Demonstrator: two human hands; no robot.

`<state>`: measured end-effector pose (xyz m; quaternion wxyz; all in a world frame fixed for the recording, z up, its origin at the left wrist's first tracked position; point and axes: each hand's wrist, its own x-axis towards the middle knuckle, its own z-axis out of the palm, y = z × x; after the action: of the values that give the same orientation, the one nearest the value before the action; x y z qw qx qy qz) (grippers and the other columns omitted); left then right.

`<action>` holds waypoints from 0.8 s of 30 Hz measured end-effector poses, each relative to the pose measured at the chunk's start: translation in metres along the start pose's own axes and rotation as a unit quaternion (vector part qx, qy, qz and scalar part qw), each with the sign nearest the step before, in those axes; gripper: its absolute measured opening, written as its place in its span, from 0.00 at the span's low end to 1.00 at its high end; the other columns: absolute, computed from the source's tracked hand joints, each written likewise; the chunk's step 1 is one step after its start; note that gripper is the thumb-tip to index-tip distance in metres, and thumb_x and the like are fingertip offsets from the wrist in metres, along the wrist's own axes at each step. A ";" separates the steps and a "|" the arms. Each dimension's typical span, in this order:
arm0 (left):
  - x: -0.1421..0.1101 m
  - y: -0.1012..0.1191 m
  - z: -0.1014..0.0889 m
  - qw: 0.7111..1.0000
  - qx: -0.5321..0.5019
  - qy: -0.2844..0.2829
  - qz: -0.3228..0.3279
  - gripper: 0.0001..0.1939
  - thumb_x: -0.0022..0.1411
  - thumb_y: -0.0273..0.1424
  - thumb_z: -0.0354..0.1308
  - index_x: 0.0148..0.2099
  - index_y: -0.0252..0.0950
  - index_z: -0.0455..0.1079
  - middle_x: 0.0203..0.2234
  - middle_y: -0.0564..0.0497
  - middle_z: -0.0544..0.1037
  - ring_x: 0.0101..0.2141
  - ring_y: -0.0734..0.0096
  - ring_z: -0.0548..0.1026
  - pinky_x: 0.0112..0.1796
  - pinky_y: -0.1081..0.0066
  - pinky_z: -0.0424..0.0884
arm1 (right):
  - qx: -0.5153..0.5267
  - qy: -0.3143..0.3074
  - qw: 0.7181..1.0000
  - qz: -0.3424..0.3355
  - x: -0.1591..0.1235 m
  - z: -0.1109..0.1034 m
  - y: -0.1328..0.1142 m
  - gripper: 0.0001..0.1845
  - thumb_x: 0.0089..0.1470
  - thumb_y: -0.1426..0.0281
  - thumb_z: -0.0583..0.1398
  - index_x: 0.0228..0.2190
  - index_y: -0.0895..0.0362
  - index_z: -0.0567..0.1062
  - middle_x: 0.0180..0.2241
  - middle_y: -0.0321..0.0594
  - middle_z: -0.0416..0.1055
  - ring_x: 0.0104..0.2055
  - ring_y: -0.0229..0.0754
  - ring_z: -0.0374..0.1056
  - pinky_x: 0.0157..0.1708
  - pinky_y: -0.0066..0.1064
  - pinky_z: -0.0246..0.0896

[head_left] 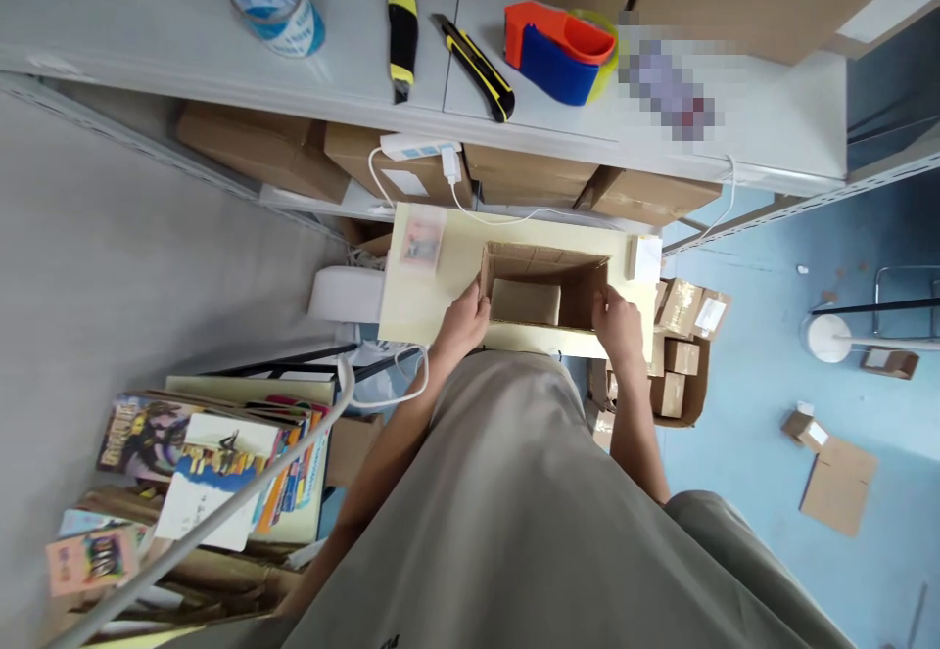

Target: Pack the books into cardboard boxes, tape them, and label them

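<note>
An open-topped cardboard box [584, 299] stands on the pale yellow table [455, 238] right in front of my body. Inside its left part lies a flat beige piece [525, 302]; whether it is a flap or a separate item I cannot tell. My left hand [464, 321] grips the box's left wall, thumb at the rim. On the opposite side my right hand [617, 321] is closed on the right wall. A pinkish printed card [422, 238] lies left of the box, and a small white box [644, 259] sits at the table's right end.
On the shelf above are a tape roll [277, 11], two utility knives [402, 42] and an orange-blue tape dispenser [554, 52]. A power strip [418, 147] with cables hangs below. Books [220, 473] are stacked lower left; small cartons [680, 355] fill a box at right.
</note>
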<state>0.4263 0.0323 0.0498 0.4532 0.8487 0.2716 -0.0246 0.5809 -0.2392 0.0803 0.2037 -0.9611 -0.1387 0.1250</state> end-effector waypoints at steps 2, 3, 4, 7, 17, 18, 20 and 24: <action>-0.006 0.001 0.009 1.000 -0.013 0.002 0.023 0.32 0.78 0.36 0.54 0.79 0.38 0.67 0.73 0.37 0.78 0.70 0.47 0.79 0.71 0.50 0.75 | 0.008 -0.013 1.000 -0.014 -0.001 0.007 -0.001 0.30 0.78 0.55 0.54 0.66 0.60 0.80 0.37 0.56 0.85 0.38 0.60 0.81 0.45 0.46 0.73; -0.010 0.002 0.012 0.999 -0.018 0.001 0.037 0.34 0.78 0.37 0.55 0.82 0.39 0.64 0.76 0.38 0.74 0.73 0.48 0.75 0.72 0.50 0.74 | 0.011 -0.020 1.000 -0.018 -0.004 0.009 -0.001 0.33 0.78 0.53 0.54 0.70 0.60 0.77 0.41 0.58 0.86 0.41 0.62 0.83 0.48 0.49 0.75; -0.013 0.003 0.014 0.999 -0.019 -0.001 0.048 0.36 0.79 0.39 0.56 0.83 0.39 0.61 0.79 0.38 0.70 0.76 0.49 0.72 0.74 0.51 0.72 | 0.014 -0.031 0.999 -0.024 -0.006 0.011 -0.001 0.35 0.79 0.52 0.54 0.73 0.60 0.75 0.46 0.60 0.87 0.44 0.64 0.84 0.51 0.52 0.76; -0.024 0.005 0.013 0.998 0.009 -0.034 0.054 0.38 0.80 0.48 0.59 0.82 0.35 0.64 0.83 0.33 0.60 0.80 0.43 0.64 0.76 0.48 0.69 | 0.039 -0.076 0.995 -0.055 -0.016 0.010 0.003 0.38 0.79 0.45 0.55 0.74 0.56 0.74 0.66 0.65 0.79 0.60 0.71 0.83 0.61 0.61 0.76; -0.027 0.001 0.007 0.993 0.039 -0.073 0.087 0.42 0.64 0.58 0.77 0.68 0.35 0.79 0.81 0.34 0.66 0.76 0.39 0.71 0.74 0.55 0.72 | 0.091 -0.197 0.970 -0.106 -0.017 -0.010 0.041 0.53 0.55 0.35 0.76 0.70 0.55 0.79 0.82 0.61 0.57 0.75 0.74 0.72 0.74 0.61 0.70; -0.026 0.000 0.009 0.995 0.030 -0.054 0.084 0.35 0.68 0.54 0.74 0.66 0.36 0.81 0.77 0.35 0.72 0.75 0.41 0.74 0.73 0.54 0.73 | 0.093 -0.178 0.974 -0.108 -0.015 -0.011 0.041 0.44 0.62 0.37 0.73 0.66 0.54 0.83 0.80 0.60 0.62 0.69 0.71 0.78 0.70 0.59 0.75; -0.021 -0.002 0.012 0.998 0.018 -0.008 0.059 0.25 0.75 0.46 0.70 0.67 0.39 0.81 0.69 0.38 0.82 0.67 0.46 0.82 0.68 0.55 0.78 | 0.089 -0.144 0.981 -0.092 -0.009 -0.011 0.040 0.31 0.71 0.45 0.68 0.60 0.55 0.86 0.73 0.60 0.74 0.58 0.66 0.85 0.63 0.56 0.80; -0.005 -0.004 0.014 0.996 0.054 0.068 0.012 0.48 0.71 0.35 0.75 0.85 0.45 0.58 0.57 0.43 0.86 0.47 0.56 0.88 0.54 0.60 0.84 | 0.084 -0.094 0.992 -0.017 0.008 -0.008 0.034 0.35 0.70 0.63 0.65 0.74 0.56 0.74 0.56 0.54 0.87 0.49 0.59 0.87 0.56 0.54 0.83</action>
<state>0.4232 0.0210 0.0393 0.3873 0.8751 0.2893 0.0238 0.5984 -0.2698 0.0715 0.2719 -0.9220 -0.1626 0.2228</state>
